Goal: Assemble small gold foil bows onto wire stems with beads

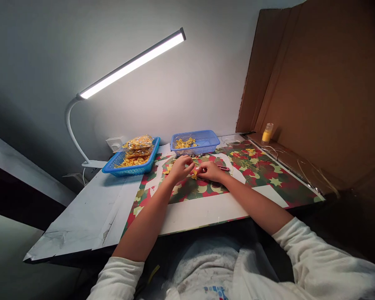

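Observation:
My right hand [210, 171] is closed in a pinch on a small yellow bow-like piece [194, 174], low over the patterned sheet. Just to its left, my left hand [181, 168] is raised slightly, thumb and fingers drawn together; whatever may be between them is too small to make out. Beside the left hand lies another yellow piece [168, 169]. A pink-handled tool [223, 168], perhaps thread snips, rests behind my right hand, partly hidden by it. Small dark items [201, 156] sit behind both hands, in front of the blue-violet basket [208, 146].
At the left, a blue basket [154, 155] holds yellow pieces and filled clear bags [139, 142]. Loose yellow pieces and thin strands [250, 160] lie on the right. A yellow-filled bottle [267, 133] stands by the cardboard wall [312, 91]. A lit lamp [134, 62] hangs above.

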Demonstrator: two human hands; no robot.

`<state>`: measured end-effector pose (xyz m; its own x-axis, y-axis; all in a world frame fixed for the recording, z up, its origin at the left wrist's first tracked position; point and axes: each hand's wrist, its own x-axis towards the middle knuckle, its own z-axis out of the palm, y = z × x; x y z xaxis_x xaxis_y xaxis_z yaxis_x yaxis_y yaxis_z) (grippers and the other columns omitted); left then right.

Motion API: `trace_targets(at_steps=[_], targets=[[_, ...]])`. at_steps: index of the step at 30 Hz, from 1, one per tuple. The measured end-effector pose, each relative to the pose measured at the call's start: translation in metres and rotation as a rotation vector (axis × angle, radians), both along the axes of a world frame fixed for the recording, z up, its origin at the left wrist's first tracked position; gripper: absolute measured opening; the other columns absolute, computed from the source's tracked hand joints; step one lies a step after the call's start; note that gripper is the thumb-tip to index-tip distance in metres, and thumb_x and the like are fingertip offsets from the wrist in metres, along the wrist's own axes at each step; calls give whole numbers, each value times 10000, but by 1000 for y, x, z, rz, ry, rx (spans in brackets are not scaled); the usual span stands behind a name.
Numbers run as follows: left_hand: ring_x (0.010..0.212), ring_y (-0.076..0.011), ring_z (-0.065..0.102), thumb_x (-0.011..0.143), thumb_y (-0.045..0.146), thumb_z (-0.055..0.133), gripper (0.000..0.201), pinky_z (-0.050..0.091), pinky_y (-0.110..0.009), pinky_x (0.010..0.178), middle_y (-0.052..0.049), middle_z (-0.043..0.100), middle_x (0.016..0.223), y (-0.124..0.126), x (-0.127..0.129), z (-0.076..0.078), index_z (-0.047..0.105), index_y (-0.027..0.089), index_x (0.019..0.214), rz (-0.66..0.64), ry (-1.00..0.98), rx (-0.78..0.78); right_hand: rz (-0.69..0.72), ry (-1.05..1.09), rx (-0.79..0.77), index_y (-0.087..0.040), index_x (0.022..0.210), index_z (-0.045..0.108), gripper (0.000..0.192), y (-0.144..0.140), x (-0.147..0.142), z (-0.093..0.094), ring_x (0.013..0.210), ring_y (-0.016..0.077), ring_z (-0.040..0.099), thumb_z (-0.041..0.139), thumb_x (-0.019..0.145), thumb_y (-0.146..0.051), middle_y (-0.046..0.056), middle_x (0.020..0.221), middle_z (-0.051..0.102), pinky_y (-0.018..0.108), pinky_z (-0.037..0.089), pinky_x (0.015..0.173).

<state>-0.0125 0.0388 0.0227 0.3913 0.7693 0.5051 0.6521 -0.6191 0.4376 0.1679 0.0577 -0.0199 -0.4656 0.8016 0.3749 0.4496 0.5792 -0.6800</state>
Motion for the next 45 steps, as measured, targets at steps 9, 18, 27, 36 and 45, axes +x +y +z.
trace_targets(at_steps=[9, 18, 27, 36, 45], targets=[[614, -130, 429, 782, 242, 477, 221, 332, -260, 581, 18, 459, 609, 2, -1, -2, 406, 190, 580, 42, -93, -95, -5, -37, 5, -167, 735, 722, 146, -1, 8, 13, 643, 113, 545, 662, 635, -78, 16, 742, 685, 217, 395, 585], [611, -136, 444, 778, 251, 474, 234, 345, -275, 601, 12, 466, 604, 2, -1, -3, 401, 192, 564, 68, -60, -57, 41, -94, 25, -166, 700, 704, 27, -3, 9, 15, 662, 120, 569, 703, 674, -173, 20, 745, 679, 223, 411, 613], [612, -132, 443, 787, 229, 489, 231, 348, -269, 591, 14, 476, 606, 0, 1, -1, 416, 189, 572, 45, -61, -44, 19, -75, 47, -164, 691, 710, 31, -1, 1, 4, 670, 122, 562, 689, 697, -141, 11, 712, 670, 225, 380, 612], [632, -129, 431, 801, 230, 470, 221, 340, -259, 592, 10, 479, 621, -5, 8, 2, 416, 187, 591, -38, -83, -48, -5, -84, 21, -173, 725, 726, 58, -2, -1, 2, 656, 116, 554, 672, 704, -160, 7, 740, 692, 228, 371, 606], [666, -134, 451, 801, 220, 469, 197, 367, -255, 608, 5, 504, 642, -7, 10, 2, 443, 184, 608, -61, -78, -57, -32, -100, 46, -169, 721, 717, 49, -3, -3, 1, 652, 116, 556, 669, 716, -158, 11, 743, 694, 228, 351, 599]])
